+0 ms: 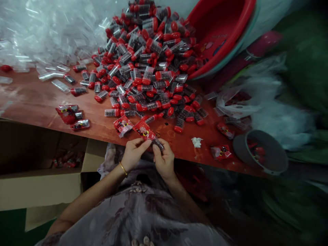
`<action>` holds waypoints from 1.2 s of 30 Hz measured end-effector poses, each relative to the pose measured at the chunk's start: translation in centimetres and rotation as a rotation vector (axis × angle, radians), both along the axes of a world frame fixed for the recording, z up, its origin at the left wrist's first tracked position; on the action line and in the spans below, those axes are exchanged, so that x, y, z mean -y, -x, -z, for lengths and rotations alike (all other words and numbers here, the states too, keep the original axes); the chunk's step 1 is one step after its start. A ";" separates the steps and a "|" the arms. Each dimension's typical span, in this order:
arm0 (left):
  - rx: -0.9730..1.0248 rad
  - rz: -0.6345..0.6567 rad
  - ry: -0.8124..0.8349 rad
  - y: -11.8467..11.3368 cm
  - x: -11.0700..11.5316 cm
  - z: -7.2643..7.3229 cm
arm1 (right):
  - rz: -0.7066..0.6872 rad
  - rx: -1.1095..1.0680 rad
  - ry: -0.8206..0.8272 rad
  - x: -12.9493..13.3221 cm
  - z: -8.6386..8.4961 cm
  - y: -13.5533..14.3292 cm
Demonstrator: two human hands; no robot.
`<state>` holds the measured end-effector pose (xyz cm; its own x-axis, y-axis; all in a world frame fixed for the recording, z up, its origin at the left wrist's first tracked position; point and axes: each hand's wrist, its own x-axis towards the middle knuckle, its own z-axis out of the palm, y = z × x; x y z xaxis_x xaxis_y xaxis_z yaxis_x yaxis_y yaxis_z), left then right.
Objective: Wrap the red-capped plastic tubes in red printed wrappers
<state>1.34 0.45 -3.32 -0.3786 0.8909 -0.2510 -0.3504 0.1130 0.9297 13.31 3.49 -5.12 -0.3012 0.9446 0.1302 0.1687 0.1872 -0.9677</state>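
At the table's front edge, my left hand (134, 152) pinches the lower end of a red printed wrapper (144, 129). My right hand (164, 158) holds a clear tube with dark contents (158, 144) between thumb and fingers, right at the wrapper's lower end. Whether the tube's end is inside the wrapper cannot be made out. Another red printed packet (123, 126) lies just left of the wrapper. Beyond both hands rises a large pile of clear tubes with red caps and dark contents (151, 75).
Red basin (220, 30) tilts behind the pile. Clear empty tubes (64, 34) heap at back left. Small packets (80, 124) lie left on the red table (94, 128). An open cardboard box (41, 188) stands below left. A grey bowl (273, 160) and plastic bags (271, 112) are right.
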 end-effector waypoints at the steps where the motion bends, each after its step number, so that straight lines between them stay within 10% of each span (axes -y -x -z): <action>1: -0.007 0.006 0.005 -0.2 0.1 0.0 | 0.002 -0.013 0.016 0.0 -0.1 0.1; 9: 0.171 -0.083 -0.020 0.0 -0.2 -0.4 | -0.166 -0.123 0.231 0.4 -0.4 0.5; 16: 0.181 0.192 0.000 0.5 -0.1 -1.6 | -0.274 -0.376 0.496 0.1 -0.7 0.7; 28: 0.231 -0.012 -0.012 -0.7 0.1 0.4 | -0.091 -0.181 0.283 0.2 0.0 1.2; 36: 0.248 -0.077 -0.045 0.9 -0.3 -1.1 | -0.311 -0.215 0.393 -0.1 -0.8 1.3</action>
<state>0.39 0.70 -2.22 -0.3775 0.8743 -0.3050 -0.5742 0.0374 0.8178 12.04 3.57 -4.30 -0.5799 0.8050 -0.1253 -0.0460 -0.1859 -0.9815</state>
